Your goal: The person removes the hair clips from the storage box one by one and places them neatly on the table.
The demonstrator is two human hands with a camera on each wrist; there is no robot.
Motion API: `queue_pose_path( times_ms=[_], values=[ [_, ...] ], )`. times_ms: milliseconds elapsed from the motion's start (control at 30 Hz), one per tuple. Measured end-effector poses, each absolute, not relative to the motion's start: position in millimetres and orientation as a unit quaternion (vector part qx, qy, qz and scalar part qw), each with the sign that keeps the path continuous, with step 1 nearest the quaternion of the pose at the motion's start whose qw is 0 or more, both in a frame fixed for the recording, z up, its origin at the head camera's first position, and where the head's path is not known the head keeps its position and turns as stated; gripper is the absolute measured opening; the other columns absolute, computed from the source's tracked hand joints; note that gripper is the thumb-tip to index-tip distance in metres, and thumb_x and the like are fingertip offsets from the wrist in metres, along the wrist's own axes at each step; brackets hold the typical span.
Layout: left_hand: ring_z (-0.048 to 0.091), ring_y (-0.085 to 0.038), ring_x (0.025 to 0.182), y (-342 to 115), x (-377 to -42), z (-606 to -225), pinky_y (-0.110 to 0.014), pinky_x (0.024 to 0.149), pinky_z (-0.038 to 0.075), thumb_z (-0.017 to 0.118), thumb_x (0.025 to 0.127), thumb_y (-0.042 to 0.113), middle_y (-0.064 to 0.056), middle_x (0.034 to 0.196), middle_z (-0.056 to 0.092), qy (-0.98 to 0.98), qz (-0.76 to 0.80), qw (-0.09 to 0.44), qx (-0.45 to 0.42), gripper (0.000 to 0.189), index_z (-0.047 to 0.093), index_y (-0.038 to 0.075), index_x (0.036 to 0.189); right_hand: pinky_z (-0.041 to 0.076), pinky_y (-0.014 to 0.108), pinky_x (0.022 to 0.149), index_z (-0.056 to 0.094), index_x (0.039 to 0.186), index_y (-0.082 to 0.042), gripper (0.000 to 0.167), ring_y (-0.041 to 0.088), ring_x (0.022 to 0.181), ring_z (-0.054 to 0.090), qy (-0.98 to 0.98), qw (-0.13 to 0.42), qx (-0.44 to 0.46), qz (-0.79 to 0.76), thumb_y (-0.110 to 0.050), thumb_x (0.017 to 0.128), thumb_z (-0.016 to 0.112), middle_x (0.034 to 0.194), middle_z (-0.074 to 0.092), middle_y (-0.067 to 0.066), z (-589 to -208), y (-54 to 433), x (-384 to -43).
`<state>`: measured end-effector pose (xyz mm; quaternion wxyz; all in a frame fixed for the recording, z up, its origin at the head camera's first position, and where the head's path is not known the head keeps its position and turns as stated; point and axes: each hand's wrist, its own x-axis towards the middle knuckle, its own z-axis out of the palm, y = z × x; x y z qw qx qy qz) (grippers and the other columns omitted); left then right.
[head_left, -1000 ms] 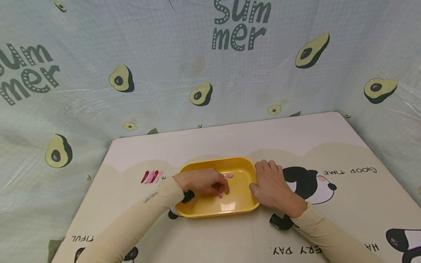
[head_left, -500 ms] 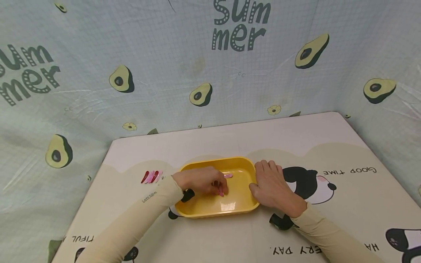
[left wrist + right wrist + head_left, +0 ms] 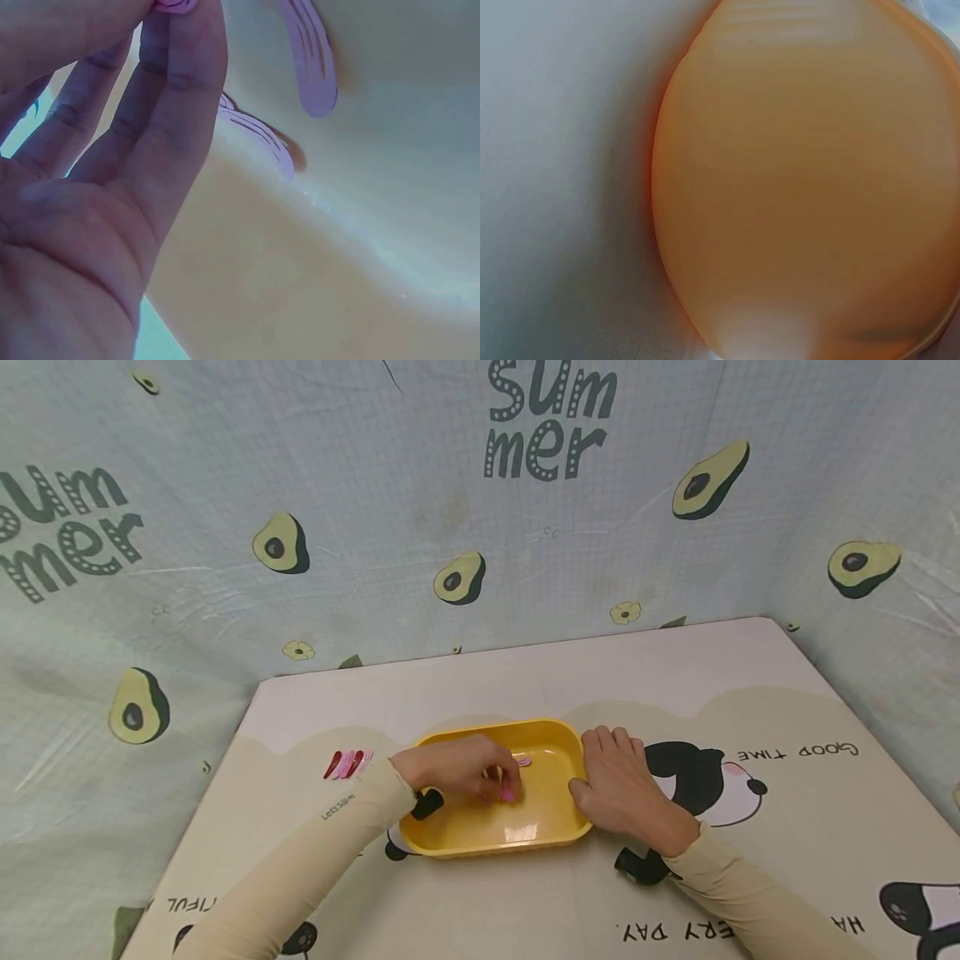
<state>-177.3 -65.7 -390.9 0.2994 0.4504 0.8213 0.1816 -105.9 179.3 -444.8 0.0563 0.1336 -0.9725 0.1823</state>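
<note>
My left hand (image 3: 468,766) reaches over the yellow tray (image 3: 551,814) and pinches a pink snap hair clip (image 3: 508,794) between thumb and fingertips. Only the tip of that clip (image 3: 177,6) shows in the left wrist view. Two more pink clips lie in the tray there: one at the top (image 3: 311,64) and another (image 3: 259,136) partly behind my fingers. The head view shows a pink clip (image 3: 524,762) near the tray's far side. My right hand (image 3: 618,785) grips the tray's right end, thumb at the rim. The tray's wall (image 3: 802,172) fills much of the right wrist view.
Several red and pink hair clips (image 3: 347,764) lie side by side on the table to the left of the tray. The table cover (image 3: 525,902) bears printed pandas and lettering. Behind it hangs a curtain (image 3: 360,568) with avocado prints.
My left fingertips have closed on a pink clip from the tray and turned it up, shifting slightly. The right hand and the tray have stayed put.
</note>
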Motion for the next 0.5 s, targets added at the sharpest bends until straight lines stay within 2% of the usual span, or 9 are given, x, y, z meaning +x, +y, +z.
queue_pose_path(
  times_ms=[233,500],
  values=[
    [0.064,-0.008,0.085,-66.9,-177.8,-390.2,-0.016,0.077,0.057,0.07,0.096,0.005,0.0,0.097,0.071,0.822,0.201,0.311,0.432,0.009,0.075,0.012,0.1,0.031,0.044,0.084,0.053,0.111,0.001,0.032,0.028,0.091,0.037,-0.972,0.056,0.135,0.183,-0.021,0.089,0.059,0.092,0.044,0.008,-444.4,178.8,-105.7],
    [0.067,-0.006,0.085,-67.4,-176.0,-388.2,-0.021,0.075,0.062,0.07,0.097,0.007,0.0,0.1,0.072,0.821,0.225,0.33,0.408,0.009,0.075,0.011,0.103,0.03,0.043,0.083,0.053,0.109,0.001,0.031,0.028,0.09,0.037,-0.972,0.06,0.137,0.182,-0.021,0.089,0.059,0.092,0.044,0.008,-444.7,179.0,-105.3]
  ],
)
